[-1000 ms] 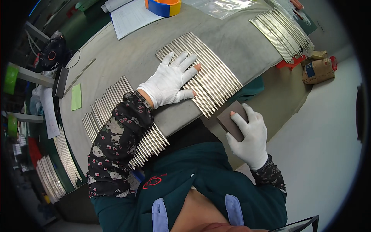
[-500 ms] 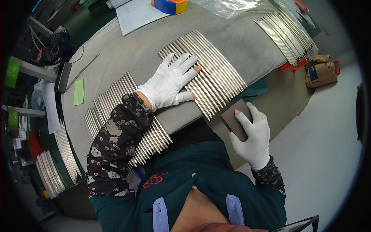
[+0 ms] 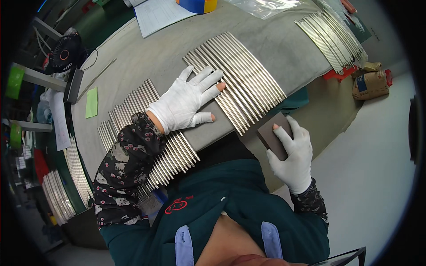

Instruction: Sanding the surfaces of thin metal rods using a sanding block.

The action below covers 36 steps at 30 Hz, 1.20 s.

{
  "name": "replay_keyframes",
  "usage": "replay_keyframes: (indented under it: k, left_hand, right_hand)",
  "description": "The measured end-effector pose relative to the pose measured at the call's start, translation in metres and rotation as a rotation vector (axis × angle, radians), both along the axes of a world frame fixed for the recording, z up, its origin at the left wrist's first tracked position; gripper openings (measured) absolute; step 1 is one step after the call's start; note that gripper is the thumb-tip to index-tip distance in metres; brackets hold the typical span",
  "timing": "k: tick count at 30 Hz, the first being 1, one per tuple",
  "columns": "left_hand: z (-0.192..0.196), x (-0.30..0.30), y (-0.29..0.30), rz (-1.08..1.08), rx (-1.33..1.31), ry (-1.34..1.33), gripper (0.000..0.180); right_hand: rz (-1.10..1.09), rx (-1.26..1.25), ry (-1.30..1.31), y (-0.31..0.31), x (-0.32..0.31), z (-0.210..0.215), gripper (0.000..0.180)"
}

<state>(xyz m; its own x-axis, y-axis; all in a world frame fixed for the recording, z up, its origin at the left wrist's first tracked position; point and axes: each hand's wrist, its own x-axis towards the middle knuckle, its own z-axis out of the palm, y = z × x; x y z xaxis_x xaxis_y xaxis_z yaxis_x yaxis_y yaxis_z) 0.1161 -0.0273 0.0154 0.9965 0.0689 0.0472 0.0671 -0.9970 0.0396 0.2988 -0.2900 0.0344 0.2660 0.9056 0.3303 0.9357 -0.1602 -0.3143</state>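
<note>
Head view, one frame. My left hand [image 3: 184, 102] sits near frame centre, white glove with cut-off fingertips, laid flat and open on the grey table cover [image 3: 164, 57]. Its spread fingers rest on the left edge of the middle batch of metal rods [image 3: 237, 80]; it grips nothing. That batch runs as a tight fan of thin silvery rods from upper centre down toward centre right, side by side and touching.

My right hand [image 3: 293, 155] is at centre right, off the table edge, also gloved. It is closed around a dark grey-brown sanding block [image 3: 275, 135], with the index finger lying along the block's top face. The block is just beside the near ends of the middle rods — I cannot tell if it touches them.

A second batch of rods [image 3: 155, 142] lies left of centre, partly under my patterned sleeve [image 3: 124, 164]. A third batch [image 3: 330, 37] sits at the upper right, well apart from both hands.

Upper centre: a blue and yellow tape roll [image 3: 197, 5] next to a sheet of paper [image 3: 155, 13]. Upper left: a small black fan [image 3: 64, 51] — a green sticky note [image 3: 92, 102] lies below it on the cover. More rod bundles [image 3: 57, 199] rest at lower left. A brown sack [image 3: 372, 84] stands on the floor at the right.
</note>
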Motion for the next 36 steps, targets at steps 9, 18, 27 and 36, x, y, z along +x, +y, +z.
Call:
replay_keyframes:
  k: [9,18,27,36]
  left_hand:
    - [-0.003,-0.007,-0.001,0.004,-0.031,-0.006,0.082]
    - [-0.002,0.045,0.009,-0.018,0.014,-0.014,0.077]
    - [-0.006,0.113,0.019,-0.037,0.043,-0.081,0.072]
    - [-0.003,0.133,0.012,0.039,0.072,-0.120,0.070]
  right_hand:
    - [-0.011,-0.011,0.006,0.000,0.001,-0.001,0.053]
    - [-0.091,-0.020,0.038,-0.007,0.014,-0.004,0.053]
    - [-0.204,0.024,-0.022,-0.012,0.039,-0.012,0.053]
    - [-0.207,-0.031,0.015,-0.018,0.033,-0.015,0.054]
